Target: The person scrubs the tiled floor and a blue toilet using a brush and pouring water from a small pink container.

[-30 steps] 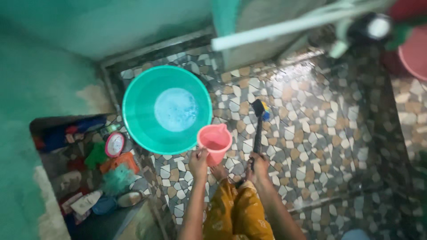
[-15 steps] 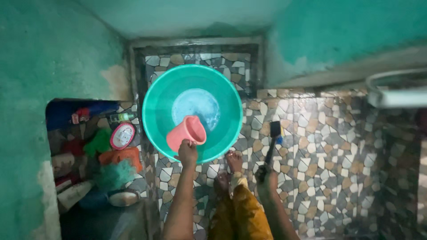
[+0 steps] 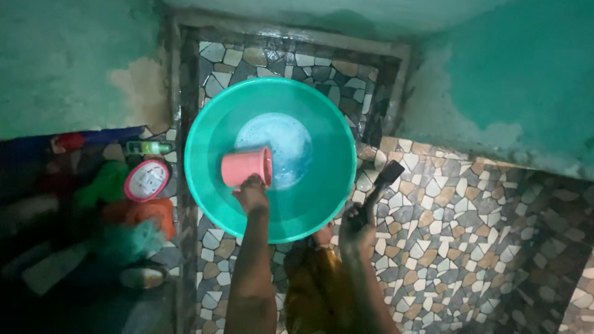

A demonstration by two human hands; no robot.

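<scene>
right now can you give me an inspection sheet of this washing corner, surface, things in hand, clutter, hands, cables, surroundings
surface: mosaic tile floor of irregular brown, white and grey pieces, looks wet and glossy.
things in hand: pink mug tipped on its side over the green basin, which holds pale soapy water; dark long-handled brush pointing up and to the right over the floor.
clutter: dim recess at left with a round pink-rimmed item, a green bottle and blurred orange and green items.
hands: left hand grips the mug; right hand grips the brush handle.
cables: nothing seen.
surroundings: green painted walls with worn patches; yellow-brown garment below.
</scene>
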